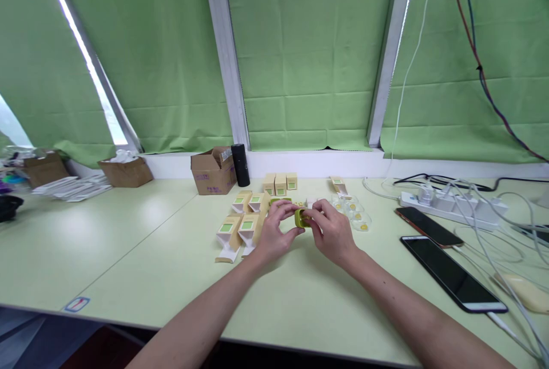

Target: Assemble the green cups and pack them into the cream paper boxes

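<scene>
Between my two hands, just over the table, is a small olive-green box-like case [299,219]. My left hand [278,231] grips its left side with thumb and fingers. My right hand [331,229] has its fingertips pinched at the case's right side and opening; whether they hold a separate piece is hidden. Left of my left hand stand several small cream cartons [229,227] with green labels, some with white flaps open. To the right of my right hand lie several clear round plastic pieces with yellow centres [361,221]. Behind my hands, other small yellowish items are partly covered.
Closed small cartons [280,184] stand at the back, near a brown cardboard box [213,171] and a black cylinder [241,165]. One open carton [338,186] lies back right. Phones [452,273], a power strip [450,209] and tangled white cables fill the right side.
</scene>
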### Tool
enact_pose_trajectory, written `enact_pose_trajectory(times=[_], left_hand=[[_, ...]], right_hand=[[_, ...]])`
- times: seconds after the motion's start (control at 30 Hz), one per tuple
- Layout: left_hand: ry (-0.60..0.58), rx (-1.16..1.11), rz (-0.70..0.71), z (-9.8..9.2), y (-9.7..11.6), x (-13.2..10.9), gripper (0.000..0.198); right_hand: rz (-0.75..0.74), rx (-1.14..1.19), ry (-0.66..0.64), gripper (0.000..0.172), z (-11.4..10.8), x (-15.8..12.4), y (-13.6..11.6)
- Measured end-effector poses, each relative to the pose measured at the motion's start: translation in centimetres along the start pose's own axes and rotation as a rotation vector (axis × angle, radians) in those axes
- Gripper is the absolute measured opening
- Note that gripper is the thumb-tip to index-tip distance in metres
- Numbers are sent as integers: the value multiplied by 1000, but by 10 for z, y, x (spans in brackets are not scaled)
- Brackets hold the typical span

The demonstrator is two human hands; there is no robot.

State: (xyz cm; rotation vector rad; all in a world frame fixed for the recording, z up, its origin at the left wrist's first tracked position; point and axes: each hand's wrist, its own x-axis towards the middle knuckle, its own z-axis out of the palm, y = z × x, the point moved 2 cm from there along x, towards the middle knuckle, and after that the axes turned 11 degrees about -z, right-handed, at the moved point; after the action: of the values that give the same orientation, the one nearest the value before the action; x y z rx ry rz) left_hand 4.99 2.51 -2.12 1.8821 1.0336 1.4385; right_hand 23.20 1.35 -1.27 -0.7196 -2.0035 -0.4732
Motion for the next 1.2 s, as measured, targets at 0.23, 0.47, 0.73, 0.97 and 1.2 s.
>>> enact_pose_trajectory(times=[0.23,0.47,0.73,0.97,1.2], left_hand=[[-1,6,20,1,-1,0,46],[-11,33,76,-1,-3,0,50],[-35,16,72,-1,-3,0,52],[-68,21,33,-1,-4,1,49],[-78,18,-6,-2,-4,3,48]], right_hand=[[-37,7,21,23,2,-1,1],[-111,-20,75,19,4,-3,3],[-156,76,98,16,7,-6,7],[-172,132,96,18,11,-8,10],[-227,122,93,21,5,-7,12]])
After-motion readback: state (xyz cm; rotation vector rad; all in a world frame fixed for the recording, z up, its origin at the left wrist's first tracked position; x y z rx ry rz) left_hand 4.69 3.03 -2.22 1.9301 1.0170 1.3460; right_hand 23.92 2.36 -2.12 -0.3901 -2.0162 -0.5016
